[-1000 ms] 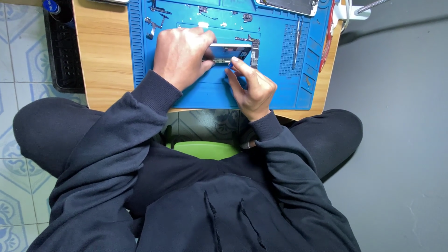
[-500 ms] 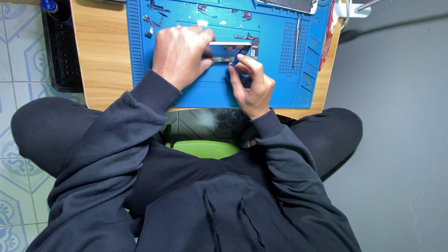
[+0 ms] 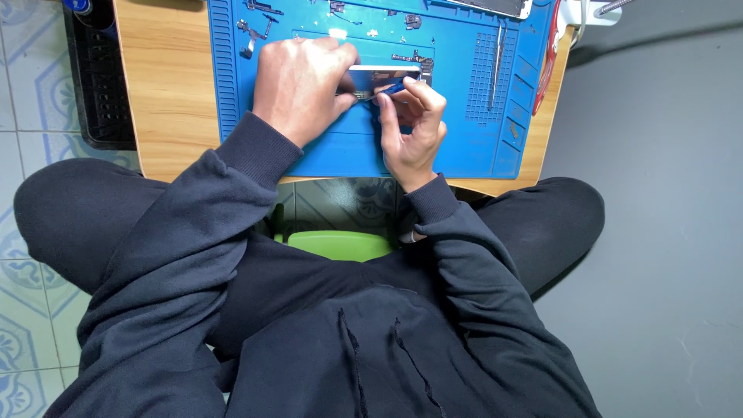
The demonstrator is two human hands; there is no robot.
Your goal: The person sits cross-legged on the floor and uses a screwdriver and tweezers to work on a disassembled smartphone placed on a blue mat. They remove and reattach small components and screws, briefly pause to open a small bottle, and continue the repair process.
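Under both hands (image 3: 364, 93), most of the device (image 3: 387, 76) is hidden.

A work mat (image 3: 340, 155) lies on a small wooden table (image 3: 166, 101). On the mat's middle rests an opened phone (image 3: 387, 77), the left hand (image 3: 302, 89) over its left end, the right hand (image 3: 414, 128) just in front. Tweezers (image 3: 495, 66) lie to the right, small parts (image 3: 255, 31) behind left.

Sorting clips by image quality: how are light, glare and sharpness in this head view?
Head view: even, soft light; a white glare patch on the flat blue rubber work mat; left hand and right hand sharp; the small metal-edged device between them mostly hidden.
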